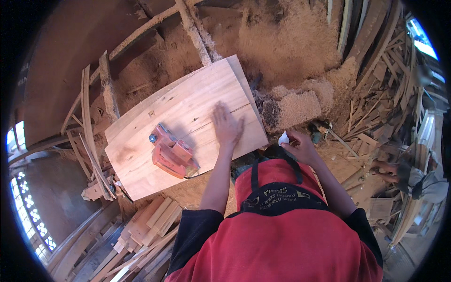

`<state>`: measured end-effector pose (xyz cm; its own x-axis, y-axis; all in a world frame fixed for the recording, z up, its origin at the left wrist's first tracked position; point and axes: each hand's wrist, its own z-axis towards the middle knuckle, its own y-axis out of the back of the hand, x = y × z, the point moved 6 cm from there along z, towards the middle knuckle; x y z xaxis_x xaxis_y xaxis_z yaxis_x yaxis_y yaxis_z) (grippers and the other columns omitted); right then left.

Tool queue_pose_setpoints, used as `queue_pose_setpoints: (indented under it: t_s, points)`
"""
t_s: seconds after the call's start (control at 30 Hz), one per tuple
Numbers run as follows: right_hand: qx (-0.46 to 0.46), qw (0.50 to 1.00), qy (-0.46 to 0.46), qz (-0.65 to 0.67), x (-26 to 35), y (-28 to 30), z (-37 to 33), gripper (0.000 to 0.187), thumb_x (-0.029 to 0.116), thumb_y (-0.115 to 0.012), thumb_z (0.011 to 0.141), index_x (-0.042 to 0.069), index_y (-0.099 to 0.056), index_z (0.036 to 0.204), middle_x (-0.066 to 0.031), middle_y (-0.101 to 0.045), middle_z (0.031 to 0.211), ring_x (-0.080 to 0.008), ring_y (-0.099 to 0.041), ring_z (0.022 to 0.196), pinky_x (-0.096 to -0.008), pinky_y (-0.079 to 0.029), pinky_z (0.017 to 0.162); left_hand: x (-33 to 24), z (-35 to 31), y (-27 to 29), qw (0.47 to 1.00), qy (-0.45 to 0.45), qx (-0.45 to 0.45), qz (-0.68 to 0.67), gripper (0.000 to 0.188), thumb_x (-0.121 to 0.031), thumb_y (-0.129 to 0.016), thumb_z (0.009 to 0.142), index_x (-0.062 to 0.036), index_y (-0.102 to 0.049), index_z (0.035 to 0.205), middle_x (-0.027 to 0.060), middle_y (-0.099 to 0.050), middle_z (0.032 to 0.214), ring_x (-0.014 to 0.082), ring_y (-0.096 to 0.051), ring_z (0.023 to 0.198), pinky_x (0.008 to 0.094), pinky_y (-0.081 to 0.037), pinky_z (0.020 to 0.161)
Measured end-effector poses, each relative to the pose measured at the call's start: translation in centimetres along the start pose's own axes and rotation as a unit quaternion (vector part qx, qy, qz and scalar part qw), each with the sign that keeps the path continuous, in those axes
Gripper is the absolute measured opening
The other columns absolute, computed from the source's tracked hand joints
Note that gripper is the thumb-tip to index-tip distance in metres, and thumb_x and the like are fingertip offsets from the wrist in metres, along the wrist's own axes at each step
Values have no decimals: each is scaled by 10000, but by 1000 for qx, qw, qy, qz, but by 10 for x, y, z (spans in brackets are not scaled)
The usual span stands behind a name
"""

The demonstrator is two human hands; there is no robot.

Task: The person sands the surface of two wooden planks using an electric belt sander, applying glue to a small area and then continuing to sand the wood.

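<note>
A wide pale wooden board (pixel 197 98) lies at a slant in front of me, with cracks and dark knots on its face. On it rests my left hand (pixel 227 126), palm down with the fingers apart, near a long crack at the right part. A red power tool (pixel 171 152), shaped like an electric hand planer with a dark knob, sits on the board to the left of that hand. My right hand (pixel 301 147) grips a small white bottle with a narrow nozzle (pixel 283 138), just off the board's right edge.
Sawdust and shavings (pixel 286 42) are heaped beyond the board. Stacked wood strips (pixel 152 218) lie at lower left, and scrap wood (pixel 371 108) piles up on the right. Another person (pixel 418 183) seems partly visible at far right.
</note>
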<state>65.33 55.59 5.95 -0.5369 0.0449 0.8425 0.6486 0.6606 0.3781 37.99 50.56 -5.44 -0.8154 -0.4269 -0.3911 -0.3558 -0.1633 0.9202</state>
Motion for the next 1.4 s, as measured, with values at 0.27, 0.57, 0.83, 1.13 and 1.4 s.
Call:
queue_pose_setpoints:
  t_s: [0.27, 0.57, 0.83, 1.13, 1.4]
  points:
    - [-46, 999, -14, -3, -29, 14, -5, 345, 196, -765, 893, -14, -662, 1146, -126, -717, 1002, -213, -703, 870, -330, -563, 764, -12, 38, -13, 997, -53, 1, 59, 922, -596, -510, 958, 59, -253, 1552, 228, -187, 1653, 352, -139, 1548, 502, -103, 1255]
    - [-45, 997, -56, 13, -58, 24, -22, 380, 204, -775, 886, -4, -655, 1180, -115, -724, 1013, -186, -701, 855, -327, -560, 751, -35, 53, -22, 982, -157, 7, 102, 898, -625, -442, 975, 32, -260, 1559, 210, -257, 1634, 353, -199, 1531, 518, -115, 1251]
    - [-61, 996, -61, 10, -64, 21, -27, 395, 215, -773, 885, -1, -653, 1193, -119, -725, 1015, -194, -708, 875, -334, -566, 759, -41, 68, -38, 950, -242, 47, 190, 871, -639, -421, 974, -36, -261, 1582, 158, -236, 1656, 305, -167, 1548, 496, -66, 1262]
    - [-96, 993, -64, 11, -68, 23, -41, 384, 199, -777, 881, -7, -646, 1178, -120, -725, 1012, -203, -710, 877, -342, -570, 769, -48, 69, -37, 958, -248, 64, 127, 887, -654, -408, 971, -9, -283, 1567, 160, -232, 1657, 326, -179, 1540, 520, -98, 1255]
    - [-93, 994, -55, 18, -75, 17, -49, 357, 173, -763, 896, -11, -636, 1174, -108, -717, 1006, -183, -701, 865, -318, -564, 754, -4, 0, -11, 973, -199, 81, 81, 871, -575, -520, 950, 26, -307, 1544, 231, -290, 1614, 374, -209, 1524, 546, -113, 1239]
